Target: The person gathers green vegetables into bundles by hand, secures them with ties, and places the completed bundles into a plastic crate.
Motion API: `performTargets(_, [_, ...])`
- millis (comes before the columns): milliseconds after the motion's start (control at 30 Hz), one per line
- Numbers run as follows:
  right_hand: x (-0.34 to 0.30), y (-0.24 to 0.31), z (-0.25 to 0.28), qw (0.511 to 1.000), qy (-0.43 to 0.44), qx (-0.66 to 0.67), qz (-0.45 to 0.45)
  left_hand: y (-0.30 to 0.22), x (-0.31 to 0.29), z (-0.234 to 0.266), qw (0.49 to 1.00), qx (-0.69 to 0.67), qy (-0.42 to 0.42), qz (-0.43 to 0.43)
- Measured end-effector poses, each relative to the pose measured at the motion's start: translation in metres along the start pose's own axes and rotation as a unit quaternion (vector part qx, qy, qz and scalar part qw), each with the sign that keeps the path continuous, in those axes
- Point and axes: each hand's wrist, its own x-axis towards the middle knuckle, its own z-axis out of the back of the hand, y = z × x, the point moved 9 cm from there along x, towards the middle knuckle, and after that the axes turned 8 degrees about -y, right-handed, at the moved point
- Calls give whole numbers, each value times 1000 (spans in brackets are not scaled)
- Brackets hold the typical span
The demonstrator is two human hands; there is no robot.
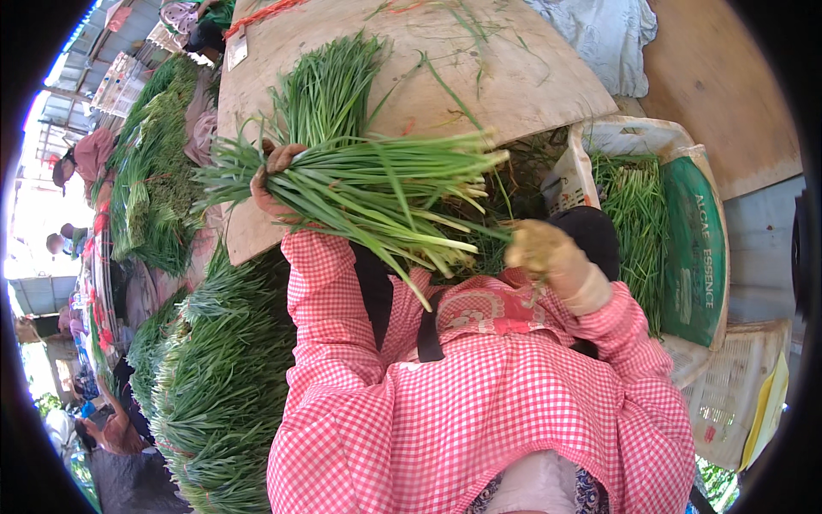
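Note:
My left hand (272,178) is closed round the leafy end of a bunch of garlic chives (377,184). The bunch lies sideways above my lap, its pale cut ends fanned out to the right. My right hand (555,259), in a pale, soiled glove, is just right of those ends. Its fingers are curled and somewhat blurred. A single green leaf reaches from the bunch toward them, but what they hold is hidden. Beyond my left hand, another pile of chives (330,90) rests on the wooden board (531,77), partly covered by the held bunch.
A white plastic crate (582,171) with chives and a green sack (695,248) stands to the right. Heaped chives (227,385) fill the near left, with more (154,163) behind. Loose leaves and a pale cloth (604,43) lie on the board. Other people are at the far left.

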Motion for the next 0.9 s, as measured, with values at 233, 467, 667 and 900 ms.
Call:
performTargets(233, [-1,-29,124,976,-122,78,-163,-14,-8,-18,977,-172,82,93])
performTargets(467, [75,59,-15,986,112,-37,118,41,-21,-41,942,-167,80,280])
performTargets(667, [55,13,-102,888,323,263,-193,53,-16,-30,964,-75,78,241])
performTargets(900, [25,-5,-25,951,77,151,-260,-8,-13,15,993,10,-6,117])
